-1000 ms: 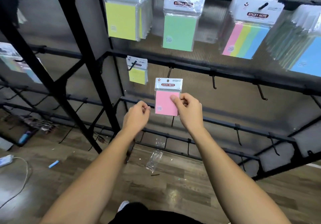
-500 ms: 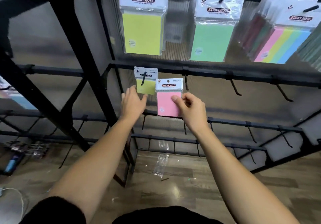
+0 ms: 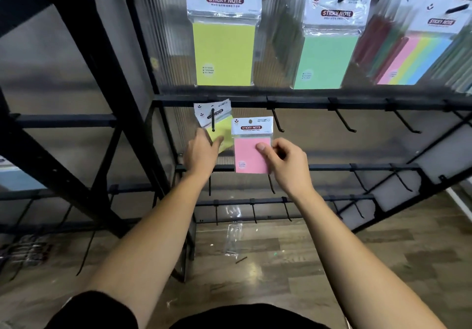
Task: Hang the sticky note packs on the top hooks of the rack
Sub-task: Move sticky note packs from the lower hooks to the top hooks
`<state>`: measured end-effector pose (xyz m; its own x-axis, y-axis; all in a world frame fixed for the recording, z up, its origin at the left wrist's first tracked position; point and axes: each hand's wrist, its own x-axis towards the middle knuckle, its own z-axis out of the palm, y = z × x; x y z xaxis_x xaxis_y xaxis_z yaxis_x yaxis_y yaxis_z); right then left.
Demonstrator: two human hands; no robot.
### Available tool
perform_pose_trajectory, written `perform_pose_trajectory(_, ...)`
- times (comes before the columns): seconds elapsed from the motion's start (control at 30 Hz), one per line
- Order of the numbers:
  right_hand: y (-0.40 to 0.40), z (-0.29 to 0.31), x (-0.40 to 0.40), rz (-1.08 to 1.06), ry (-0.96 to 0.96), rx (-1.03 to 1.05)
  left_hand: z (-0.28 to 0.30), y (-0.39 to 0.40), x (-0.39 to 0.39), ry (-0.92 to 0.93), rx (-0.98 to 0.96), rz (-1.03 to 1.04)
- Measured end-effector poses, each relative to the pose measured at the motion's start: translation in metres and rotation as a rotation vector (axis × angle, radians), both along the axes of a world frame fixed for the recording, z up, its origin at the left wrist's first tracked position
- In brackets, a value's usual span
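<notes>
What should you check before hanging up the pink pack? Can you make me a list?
1. Pink pack held firmly: ok, right hand pinches it.
2. Hang hole at the pack's top uncovered: ok.
3. Empty hook nearby: ok, but on the second rail, not the top.
4. Top hooks free: cannot tell, those in view carry big packs.
5. Left hand out of the way: not ok, it touches the small yellow pack.
</notes>
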<state>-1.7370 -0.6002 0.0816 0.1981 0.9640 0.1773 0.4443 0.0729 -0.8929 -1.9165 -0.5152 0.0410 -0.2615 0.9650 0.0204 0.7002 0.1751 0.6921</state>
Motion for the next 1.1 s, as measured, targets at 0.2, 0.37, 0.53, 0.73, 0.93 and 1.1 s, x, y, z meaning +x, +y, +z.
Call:
perform_pose_trajectory(0.2, -0.017, 0.006, -0.007, -0.061, 0.071, 0.027, -0.005, -0.027, -0.013, -0.107, 0.143, -0.094)
perform_pose_trajectory(0.37, -0.038, 0.011, -0.014, -0.063, 0.098, 0.048, 0.004, -0.066, -0.024, -0.117, 0.164, -0.141)
perform_pose_trajectory(0.53, -0.058, 0.017, -0.012, -0.057, 0.125, 0.099, 0.018, -0.111, -0.033, -0.146, 0.217, -0.195)
perform_pose_trajectory(0.73, -0.077, 0.025, -0.007, -0.093, 0.132, 0.158, 0.035, -0.151, -0.045, -0.233, 0.264, -0.259)
perform_pose_trajectory(0.93, -0.092, 0.033, -0.001, -0.134, 0.13, 0.19, 0.051, -0.167, -0.057, -0.274, 0.306, -0.265)
perform_pose_trajectory(1.1, -0.099, 0.036, 0.012, -0.184, 0.116, 0.202, 0.063, -0.167, -0.047, -0.274, 0.324, -0.322)
